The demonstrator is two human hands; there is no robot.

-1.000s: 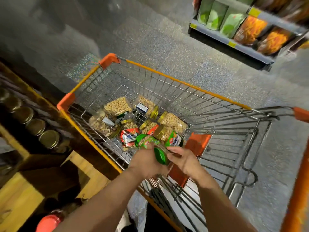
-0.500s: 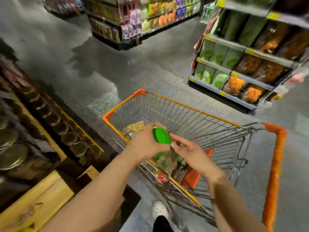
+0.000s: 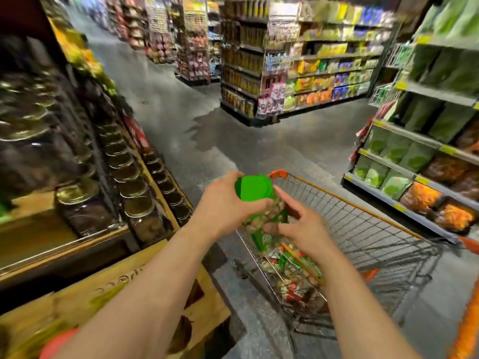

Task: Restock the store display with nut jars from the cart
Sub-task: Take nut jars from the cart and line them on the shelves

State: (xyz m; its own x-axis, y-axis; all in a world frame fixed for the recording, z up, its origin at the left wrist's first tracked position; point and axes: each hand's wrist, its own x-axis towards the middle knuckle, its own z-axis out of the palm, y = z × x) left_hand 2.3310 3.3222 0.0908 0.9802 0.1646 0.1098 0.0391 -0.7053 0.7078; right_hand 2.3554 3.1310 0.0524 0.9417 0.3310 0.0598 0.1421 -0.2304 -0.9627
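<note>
A clear nut jar with a green lid (image 3: 255, 193) and green label is held in the air above the near left corner of the wire cart (image 3: 363, 229). My left hand (image 3: 223, 203) grips it just under the lid. My right hand (image 3: 300, 224) holds its lower side with fingers spread around it. Several more jars and packets (image 3: 293, 275) lie in the cart's basket. The wooden store display (image 3: 134, 198) at left carries rows of gold-lidded jars.
Shelves of green and orange snack bags (image 3: 414, 172) stand to the right of the cart. More aisle shelving (image 3: 298, 73) stands ahead across the grey floor. A pale wooden crate (image 3: 129, 288) sits below the display by my left arm. The cart's orange handle (image 3: 466, 320) is at the right edge.
Both hands lifted the green-lidded jar out of the cart basket and raised it. The view tilted up from the basket to the aisle and the display.
</note>
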